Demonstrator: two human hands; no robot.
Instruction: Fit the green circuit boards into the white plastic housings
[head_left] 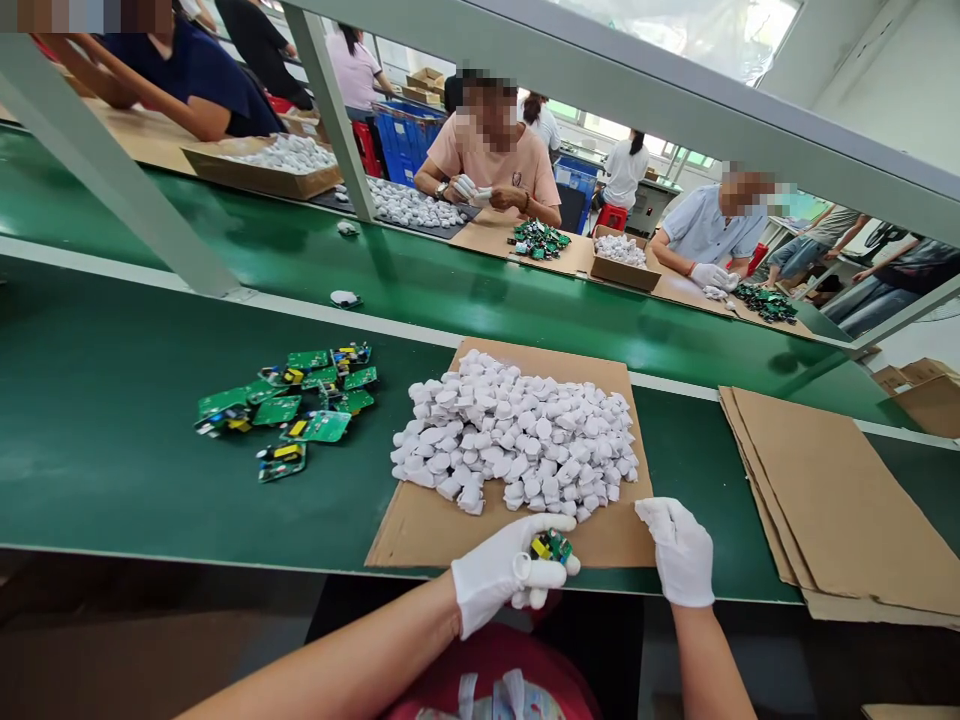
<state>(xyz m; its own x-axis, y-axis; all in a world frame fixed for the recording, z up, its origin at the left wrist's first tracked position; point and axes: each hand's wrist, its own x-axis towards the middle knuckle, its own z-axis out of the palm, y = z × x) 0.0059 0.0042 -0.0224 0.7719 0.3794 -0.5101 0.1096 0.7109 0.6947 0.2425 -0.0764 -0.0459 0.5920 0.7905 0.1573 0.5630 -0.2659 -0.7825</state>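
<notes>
1. The left hand (499, 575), in a white glove, is at the bottom middle of the frame. Its fingers curl around a small green board (553, 546) with a yellow part on it. If the grip is too loose, the board could slip and fall past the bench edge just below.
2. The right hand (684, 550), also gloved, is at the lower right, with its fingers bent. I cannot tell if it holds anything.
3. A big pile of white pieces (525, 430) sits in the middle, on a flat cardboard sheet (442, 530). A bump from either hand could make pieces roll down.
4. More green boards (277, 411) lie left of the middle. Some overlap, so pulling one could scrape another.
5. Thick glove tips could snag on the board's tiny parts and bend them.
</notes>
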